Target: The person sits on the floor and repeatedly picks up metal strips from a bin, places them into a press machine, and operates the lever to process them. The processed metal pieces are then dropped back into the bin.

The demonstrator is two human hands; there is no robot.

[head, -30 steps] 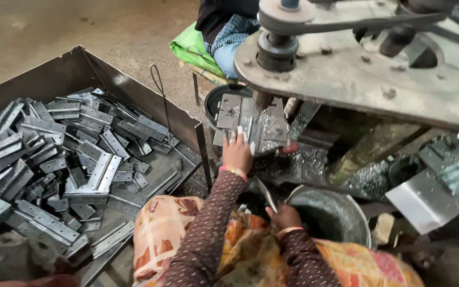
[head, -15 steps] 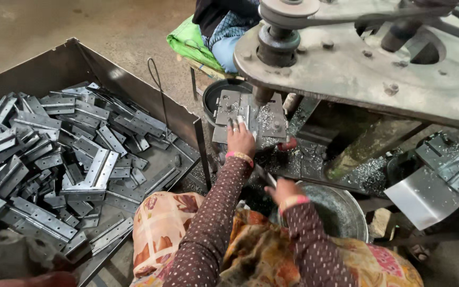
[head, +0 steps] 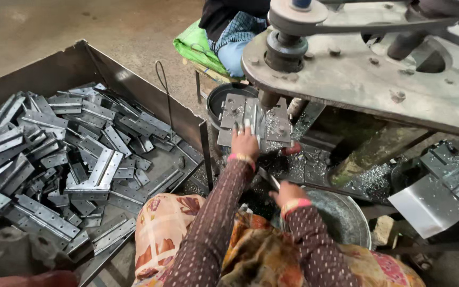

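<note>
While L hand (head: 244, 142) fingers press flat on hinge (head: 251, 119), R hand (head: 288, 192) grip unclear.

We look down from our head, steeply and from close by, onto our left hand (head: 244, 142) and right hand (head: 288, 192), which sit near the middle. Left of them lies the metal bin (head: 150, 103); beyond and right of them the press (head: 378, 74) fills the top. We have this one view only.
</note>
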